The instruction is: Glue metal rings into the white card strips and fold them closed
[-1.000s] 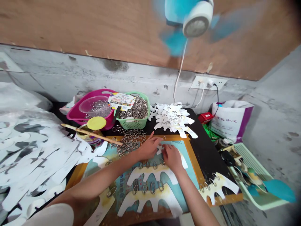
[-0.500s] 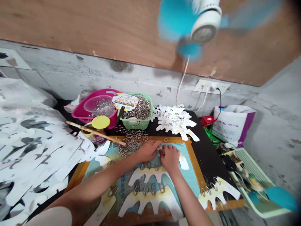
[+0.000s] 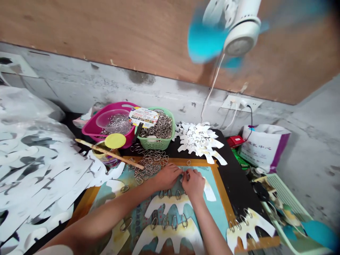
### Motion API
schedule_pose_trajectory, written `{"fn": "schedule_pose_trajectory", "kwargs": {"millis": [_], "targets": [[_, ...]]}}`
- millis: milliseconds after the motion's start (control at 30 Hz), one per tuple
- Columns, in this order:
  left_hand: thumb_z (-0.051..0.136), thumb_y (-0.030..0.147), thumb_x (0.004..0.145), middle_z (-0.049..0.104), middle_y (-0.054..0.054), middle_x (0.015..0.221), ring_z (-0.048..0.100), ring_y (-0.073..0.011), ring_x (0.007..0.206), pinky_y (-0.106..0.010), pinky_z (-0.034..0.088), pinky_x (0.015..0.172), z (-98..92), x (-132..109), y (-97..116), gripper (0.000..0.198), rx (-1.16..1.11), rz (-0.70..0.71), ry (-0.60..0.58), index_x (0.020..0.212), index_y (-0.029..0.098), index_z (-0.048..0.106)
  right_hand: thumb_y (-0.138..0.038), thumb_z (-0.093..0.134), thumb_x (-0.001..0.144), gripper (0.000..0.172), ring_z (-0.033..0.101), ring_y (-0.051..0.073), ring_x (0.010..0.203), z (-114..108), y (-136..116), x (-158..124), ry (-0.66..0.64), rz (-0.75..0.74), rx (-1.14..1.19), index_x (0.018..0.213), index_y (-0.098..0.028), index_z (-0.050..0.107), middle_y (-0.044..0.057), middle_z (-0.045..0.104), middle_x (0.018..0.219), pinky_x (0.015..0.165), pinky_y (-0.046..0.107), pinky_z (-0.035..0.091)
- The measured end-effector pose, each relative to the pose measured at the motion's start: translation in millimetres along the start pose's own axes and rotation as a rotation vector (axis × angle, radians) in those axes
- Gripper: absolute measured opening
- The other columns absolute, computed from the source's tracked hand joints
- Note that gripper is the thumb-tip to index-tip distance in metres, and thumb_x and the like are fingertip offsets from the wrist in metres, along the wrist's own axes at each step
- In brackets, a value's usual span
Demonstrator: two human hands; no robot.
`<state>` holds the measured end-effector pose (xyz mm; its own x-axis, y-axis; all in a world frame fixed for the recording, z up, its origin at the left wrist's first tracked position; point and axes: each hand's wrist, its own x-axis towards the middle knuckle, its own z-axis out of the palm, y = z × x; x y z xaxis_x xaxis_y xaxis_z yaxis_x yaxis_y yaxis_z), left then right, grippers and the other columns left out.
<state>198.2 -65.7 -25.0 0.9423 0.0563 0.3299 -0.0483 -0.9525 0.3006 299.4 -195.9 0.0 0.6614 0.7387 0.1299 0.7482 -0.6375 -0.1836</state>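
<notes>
My left hand [image 3: 169, 176] and my right hand [image 3: 193, 181] meet fingertip to fingertip above the blue work sheet [image 3: 217, 203]. Both are closed in a pinch on something small that the fingers mostly hide. Beyond my right hand shows part of a white cut-out piece [image 3: 209, 190]; whether I touch it I cannot tell. Closer to me lies a toothed white piece [image 3: 170, 204] with metal rings on its glue-stained edge. Below it is a larger one [image 3: 170, 235] with several rings standing up. Loose oval metal rings [image 3: 152, 163] are heaped beyond my left hand.
A green basket [image 3: 156, 143] of rings and a pink basket [image 3: 90, 130] stand at the back. A wooden stick [image 3: 111, 154] lies across a glue tin [image 3: 106, 161]. White cut-outs [image 3: 39, 159] pile up at left; ringed pieces [image 3: 199, 140] stack at back right. A blue fan [image 3: 207, 42] spins above.
The view has tilted slightly upward, so the things on the table sit a little lower. My hands stay together at nearly the same spot, still pinching; the fingers have shifted slightly.
</notes>
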Motion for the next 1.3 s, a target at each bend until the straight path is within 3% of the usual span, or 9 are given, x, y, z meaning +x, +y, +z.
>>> {"fn": "schedule_pose_trajectory", "kwargs": {"millis": [133, 300, 467, 600, 900, 1067, 1300], "targets": [[0.051, 0.011, 0.084, 0.069, -0.008, 0.107, 0.062, -0.0223, 0.102, -0.042, 0.036, 0.103, 2.9, -3, -4, 0.025, -0.008, 0.055, 0.003, 0.105, 0.018, 0.063, -0.021, 0.056, 0.089, 0.01, 0.056, 0.027, 0.088, 1, -5, 0, 0.001, -0.025, -0.025, 0.091, -0.019, 0.065, 0.011, 0.063, 0.089, 0.073, 0.036, 0.031], [0.052, 0.012, 0.084, 0.069, -0.009, 0.107, 0.062, -0.0232, 0.101, -0.047, 0.029, 0.108, 2.2, -2, -1, 0.024, 0.031, 0.028, -0.006, 0.104, 0.018, 0.065, -0.015, 0.052, 0.088, 0.012, 0.051, 0.031, 0.099, 7, -8, -2, 0.052, -0.053, -0.005, 0.087, -0.018, 0.064, 0.013, 0.06, 0.098, 0.079, 0.041, 0.03], [0.05, 0.014, 0.087, 0.069, -0.008, 0.107, 0.062, -0.0224, 0.101, -0.049, 0.023, 0.112, -0.5, -2, 1, 0.02, 0.052, 0.033, -0.016, 0.1, 0.019, 0.065, -0.015, 0.046, 0.091, 0.016, 0.053, 0.028, 0.091, 17, -2, 1, 0.07, 0.07, 0.128, 0.085, -0.016, 0.061, 0.012, 0.061, 0.093, 0.073, 0.036, 0.031], [0.05, 0.013, 0.087, 0.069, -0.008, 0.108, 0.061, -0.0223, 0.102, -0.049, 0.022, 0.114, -0.3, -4, 1, 0.02, 0.058, 0.046, -0.008, 0.1, 0.019, 0.064, -0.016, 0.046, 0.091, 0.016, 0.055, 0.024, 0.087, 20, 6, 4, 0.066, 0.066, 0.194, 0.084, -0.018, 0.061, 0.006, 0.062, 0.088, 0.068, 0.03, 0.03], [0.05, 0.009, 0.082, 0.068, -0.008, 0.111, 0.062, -0.0223, 0.104, -0.05, 0.024, 0.115, -1.1, -4, 0, 0.025, -0.019, 0.04, 0.003, 0.102, 0.019, 0.062, -0.017, 0.046, 0.093, 0.019, 0.051, 0.022, 0.09, 14, 12, -5, 0.052, -0.073, 0.26, 0.086, -0.019, 0.064, 0.005, 0.063, 0.095, 0.071, 0.03, 0.029], [0.048, 0.004, 0.069, 0.062, -0.01, 0.119, 0.057, -0.0218, 0.114, -0.046, 0.027, 0.117, -6.8, -1, -2, 0.045, -0.143, -0.046, 0.111, 0.111, 0.018, 0.05, -0.015, 0.044, 0.092, 0.026, 0.052, 0.022, 0.092, 5, 22, -9, 0.0, -0.203, 0.276, 0.101, -0.021, 0.068, 0.005, 0.062, 0.099, 0.075, 0.031, 0.032], [0.046, 0.004, 0.067, 0.065, -0.008, 0.109, 0.052, -0.0244, 0.123, -0.057, 0.013, 0.118, -4.8, 6, 4, 0.047, -0.199, -0.033, 0.062, 0.111, 0.02, 0.042, -0.007, 0.044, 0.085, 0.045, 0.052, 0.023, 0.095, 1, 33, -16, -0.025, -0.315, 0.281, 0.121, -0.024, 0.064, 0.007, 0.06, 0.104, 0.081, 0.034, 0.038]]}}
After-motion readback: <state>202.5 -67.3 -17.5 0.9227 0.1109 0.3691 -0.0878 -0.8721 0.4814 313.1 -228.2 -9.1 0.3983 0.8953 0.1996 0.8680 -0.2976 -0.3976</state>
